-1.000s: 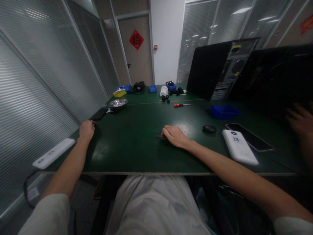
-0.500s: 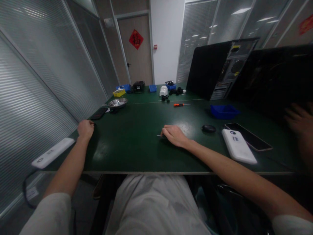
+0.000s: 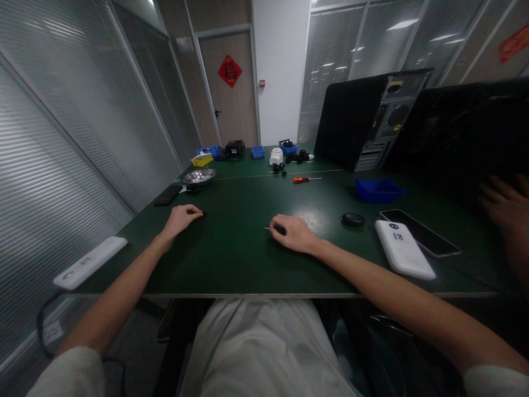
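My left hand is over the left part of the green table, thumb and fingertips pinched on a small black piece too small to identify. Low on the table near the middle, my right hand is curled closed on a thin metal pin. Its tip sticks out to the left, and the rest is hidden in the fingers. A gap of bare tabletop separates the two hands. Beyond them lies a screwdriver with an orange and black handle.
A metal bowl and a dark phone are at the left. To the right are a black mouse, a blue tray, a white power bank, a phone and a computer case. Another person's hand is at the right edge.
My left hand has moved right, from the table's left edge inward, and a small black piece now shows at its fingertips. My right hand has stayed nearly in place with the pin.
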Motion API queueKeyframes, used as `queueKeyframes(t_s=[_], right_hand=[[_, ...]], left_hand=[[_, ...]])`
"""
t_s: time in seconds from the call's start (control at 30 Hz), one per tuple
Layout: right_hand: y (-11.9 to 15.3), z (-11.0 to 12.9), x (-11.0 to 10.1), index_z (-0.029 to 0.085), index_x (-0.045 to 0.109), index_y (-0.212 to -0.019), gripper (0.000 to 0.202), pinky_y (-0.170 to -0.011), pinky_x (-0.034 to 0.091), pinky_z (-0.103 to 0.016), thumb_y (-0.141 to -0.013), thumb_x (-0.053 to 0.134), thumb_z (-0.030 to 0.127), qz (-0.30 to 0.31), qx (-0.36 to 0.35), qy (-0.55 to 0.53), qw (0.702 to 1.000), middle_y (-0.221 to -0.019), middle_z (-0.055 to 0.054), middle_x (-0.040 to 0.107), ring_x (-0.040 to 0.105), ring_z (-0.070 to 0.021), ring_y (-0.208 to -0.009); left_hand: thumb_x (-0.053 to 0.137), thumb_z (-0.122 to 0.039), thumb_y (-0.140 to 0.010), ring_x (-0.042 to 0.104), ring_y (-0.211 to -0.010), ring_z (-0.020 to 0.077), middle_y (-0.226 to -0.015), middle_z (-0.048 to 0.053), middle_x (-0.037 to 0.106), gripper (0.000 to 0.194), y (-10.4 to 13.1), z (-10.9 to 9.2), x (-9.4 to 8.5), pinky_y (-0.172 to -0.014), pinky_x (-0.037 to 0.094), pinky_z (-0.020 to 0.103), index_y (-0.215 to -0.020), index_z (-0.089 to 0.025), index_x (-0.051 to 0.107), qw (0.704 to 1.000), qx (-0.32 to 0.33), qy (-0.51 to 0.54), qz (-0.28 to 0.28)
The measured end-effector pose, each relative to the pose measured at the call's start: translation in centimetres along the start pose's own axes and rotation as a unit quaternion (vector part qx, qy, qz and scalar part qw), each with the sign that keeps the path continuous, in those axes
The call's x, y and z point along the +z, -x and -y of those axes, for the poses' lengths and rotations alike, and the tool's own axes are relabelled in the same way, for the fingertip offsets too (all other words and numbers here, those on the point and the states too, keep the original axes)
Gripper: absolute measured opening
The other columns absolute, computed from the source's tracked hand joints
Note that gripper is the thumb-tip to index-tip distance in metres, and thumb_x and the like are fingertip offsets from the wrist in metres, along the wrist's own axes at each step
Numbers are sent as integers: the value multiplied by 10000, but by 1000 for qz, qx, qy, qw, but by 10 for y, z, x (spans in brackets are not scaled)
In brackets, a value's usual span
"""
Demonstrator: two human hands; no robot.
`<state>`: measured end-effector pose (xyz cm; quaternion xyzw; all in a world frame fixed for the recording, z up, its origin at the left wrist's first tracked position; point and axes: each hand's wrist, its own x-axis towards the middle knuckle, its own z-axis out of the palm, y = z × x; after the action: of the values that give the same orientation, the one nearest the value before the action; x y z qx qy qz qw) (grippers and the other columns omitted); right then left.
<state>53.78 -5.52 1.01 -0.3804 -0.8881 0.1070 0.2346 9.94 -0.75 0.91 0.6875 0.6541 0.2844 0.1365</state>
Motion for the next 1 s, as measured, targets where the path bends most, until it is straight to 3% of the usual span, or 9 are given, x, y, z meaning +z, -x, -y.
queueKeyframes(t_s=[0.13,0.23,0.3,0.4,0.77,1.0], right_hand=[[0,0,0,211,670,-981,133,-684,345,-269,-951,582,307,13,-9,3,1000,-984,-29,681,591,-157,-813],[0,0,0,221,679,-973,135,-690,338,-273,-948,593,322,14,-8,20,1000,-975,-24,682,601,-163,-832],[0,0,1,223,681,-967,138,-686,331,-275,-945,600,332,16,-7,32,999,-967,-24,683,602,-164,-831],[0,1,0,222,681,-969,138,-688,328,-275,-947,597,328,20,-8,36,999,-964,-26,686,603,-164,-830],[1,-2,-3,218,672,-944,101,-693,340,-270,-921,621,302,32,-8,15,999,-941,-20,691,609,-167,-834],[2,-1,0,218,656,-940,91,-710,349,-278,-928,611,295,26,-19,12,999,-947,-25,684,606,-173,-842]], left_hand=[[701,-391,-883,676,-1004,213,-1092,67,742,237,23,-86,52,-891,508,314,-990,-194,778,970,165,108,140],[707,-362,-887,668,-893,187,-1001,62,741,210,38,-136,83,-806,492,288,-968,-181,774,947,234,121,184],[723,-347,-877,653,-839,173,-961,58,736,222,44,-155,96,-757,476,272,-1010,-176,773,942,244,123,194],[728,-335,-876,629,-800,160,-955,58,729,278,49,-163,103,-708,459,257,-1096,-170,763,946,233,128,186],[665,-365,-921,581,-712,144,-912,66,700,283,57,-158,98,-655,446,256,-1085,-163,776,952,240,94,167],[680,-382,-918,653,-830,188,-970,86,740,273,56,-155,100,-758,496,285,-1059,-181,800,950,244,118,153]])
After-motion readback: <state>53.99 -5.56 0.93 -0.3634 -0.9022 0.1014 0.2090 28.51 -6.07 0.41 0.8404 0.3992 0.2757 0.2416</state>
